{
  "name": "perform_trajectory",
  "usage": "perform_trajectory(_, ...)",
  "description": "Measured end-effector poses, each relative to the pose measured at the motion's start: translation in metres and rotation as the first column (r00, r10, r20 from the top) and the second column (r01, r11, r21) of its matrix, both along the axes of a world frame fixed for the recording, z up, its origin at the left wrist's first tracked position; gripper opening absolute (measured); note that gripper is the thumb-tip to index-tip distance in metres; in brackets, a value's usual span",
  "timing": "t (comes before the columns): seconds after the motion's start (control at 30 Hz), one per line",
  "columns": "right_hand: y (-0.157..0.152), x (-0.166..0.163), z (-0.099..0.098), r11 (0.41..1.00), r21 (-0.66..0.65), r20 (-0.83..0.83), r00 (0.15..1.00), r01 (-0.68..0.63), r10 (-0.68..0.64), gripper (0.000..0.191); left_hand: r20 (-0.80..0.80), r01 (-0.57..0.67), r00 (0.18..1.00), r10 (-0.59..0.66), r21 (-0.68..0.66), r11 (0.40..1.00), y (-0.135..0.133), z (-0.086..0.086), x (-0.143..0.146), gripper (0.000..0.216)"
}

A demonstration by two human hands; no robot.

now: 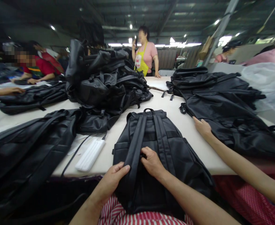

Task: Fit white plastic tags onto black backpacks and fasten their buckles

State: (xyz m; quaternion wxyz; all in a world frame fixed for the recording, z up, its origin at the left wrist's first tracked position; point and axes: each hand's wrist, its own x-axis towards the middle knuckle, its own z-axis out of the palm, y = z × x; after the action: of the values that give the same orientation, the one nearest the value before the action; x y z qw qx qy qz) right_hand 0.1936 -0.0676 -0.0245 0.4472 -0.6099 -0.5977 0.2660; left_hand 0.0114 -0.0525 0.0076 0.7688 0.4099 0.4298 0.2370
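Note:
A black backpack [174, 147] lies in front of me with its straps facing up, its lower part over the table edge against my striped clothing. My left hand [117, 175] grips the left shoulder strap [136, 142] near its lower end, thumb on top. Beside it, my right hand [151, 161] is closed at the inner edge of that same strap, its fingertips pinched there. The right shoulder strap [162, 137] lies flat on the bag, apart from both hands. A small carry loop [148, 110] stands at the top.
A tall heap of black bags [104, 81] stands ahead to the left, another pile [209, 81] to the right. A white power strip [90, 154] with a cable lies left. A co-worker's hand [201, 126] touches a bag at right. Another backpack [34, 147] lies at left.

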Motion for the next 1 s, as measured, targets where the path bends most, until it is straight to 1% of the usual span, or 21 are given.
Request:
perform_trajectory(0.03, 0.000, -0.001, 0.002, 1.000, -0.004, -0.039, 0.999, 0.011, -0.012, 0.023, -0.009, -0.023, 1.000, 0.023, 0.035, 0.999, 0.000, 0.001, 0.000, 0.024)
perform_trajectory(0.07, 0.000, -0.001, 0.004, 0.999, -0.042, -0.105, 0.994, 0.029, -0.033, 0.022, -0.008, -0.031, 0.999, 0.031, 0.061, 0.998, 0.000, 0.002, 0.001, 0.024)
perform_trajectory(0.1, 0.001, -0.001, 0.005, 0.993, -0.112, -0.187, 0.980, 0.048, -0.068, 0.022, 0.004, -0.019, 1.000, 0.019, 0.072, 0.997, 0.000, 0.003, 0.001, 0.024)
perform_trajectory(0.17, 0.003, 0.000, 0.006, 0.957, -0.285, -0.330, 0.931, 0.059, -0.155, 0.025, 0.045, 0.049, 0.998, -0.052, 0.053, 0.997, 0.000, 0.007, 0.004, 0.027)
perform_trajectory(0.2, 0.004, 0.000, 0.006, 0.938, -0.344, -0.369, 0.911, 0.050, -0.184, 0.026, 0.065, 0.091, 0.993, -0.094, 0.040, 0.995, 0.001, 0.009, 0.006, 0.029)
perform_trajectory(0.23, 0.006, 0.001, 0.007, 0.932, -0.362, -0.391, 0.902, 0.034, -0.185, 0.027, 0.080, 0.129, 0.988, -0.132, 0.035, 0.991, 0.001, 0.012, 0.009, 0.030)
perform_trajectory(0.27, 0.008, 0.002, 0.007, 0.941, -0.339, -0.405, 0.901, 0.011, -0.157, 0.026, 0.086, 0.160, 0.983, -0.162, 0.036, 0.987, 0.002, 0.014, 0.011, 0.031)
perform_trajectory(0.37, 0.013, 0.004, 0.008, 0.982, -0.182, -0.431, 0.902, -0.053, -0.031, 0.022, 0.078, 0.222, 0.971, -0.225, 0.042, 0.974, 0.007, 0.019, 0.017, 0.032)
perform_trajectory(0.4, 0.014, 0.005, 0.008, 0.989, -0.138, -0.434, 0.901, -0.055, -0.010, 0.022, 0.077, 0.239, 0.968, -0.241, 0.031, 0.970, 0.009, 0.020, 0.018, 0.032)
perform_trajectory(0.47, 0.017, 0.005, 0.007, 0.993, -0.107, -0.428, 0.904, -0.051, 0.000, 0.021, 0.086, 0.254, 0.964, -0.253, -0.011, 0.967, 0.012, 0.019, 0.017, 0.030)
perform_trajectory(0.63, 0.017, 0.005, 0.007, 0.979, -0.167, -0.444, 0.895, -0.115, 0.029, 0.022, 0.172, 0.223, 0.964, -0.203, -0.110, 0.969, 0.010, 0.011, 0.011, 0.026)
perform_trajectory(0.73, 0.012, 0.009, 0.011, 0.966, -0.208, -0.448, 0.893, -0.155, 0.046, 0.023, 0.192, 0.149, 0.974, -0.121, -0.135, 0.980, 0.007, 0.006, 0.010, 0.025)
perform_trajectory(0.77, 0.009, 0.012, 0.013, 0.962, -0.226, -0.438, 0.898, -0.153, 0.040, 0.025, 0.192, 0.117, 0.977, -0.089, -0.142, 0.983, 0.006, 0.004, 0.009, 0.024)
perform_trajectory(0.83, 0.001, 0.016, 0.015, 0.959, -0.262, -0.397, 0.918, -0.104, -0.008, 0.027, 0.190, 0.078, 0.981, -0.048, -0.154, 0.985, 0.007, 0.001, 0.008, 0.023)
perform_trajectory(0.9, -0.008, 0.018, 0.016, 0.952, -0.302, -0.346, 0.936, -0.046, -0.065, 0.021, 0.194, 0.078, 0.980, -0.045, -0.169, 0.983, 0.010, -0.002, 0.007, 0.023)
perform_trajectory(0.97, -0.017, 0.018, 0.017, 0.933, -0.357, -0.341, 0.937, -0.052, -0.078, 0.013, 0.197, 0.089, 0.979, -0.053, -0.183, 0.979, 0.012, -0.005, 0.006, 0.022)
perform_trajectory(1.0, -0.021, 0.017, 0.018, 0.922, -0.380, -0.353, 0.933, -0.069, -0.076, 0.014, 0.196, 0.090, 0.979, -0.053, -0.189, 0.978, 0.013, -0.005, 0.006, 0.021)
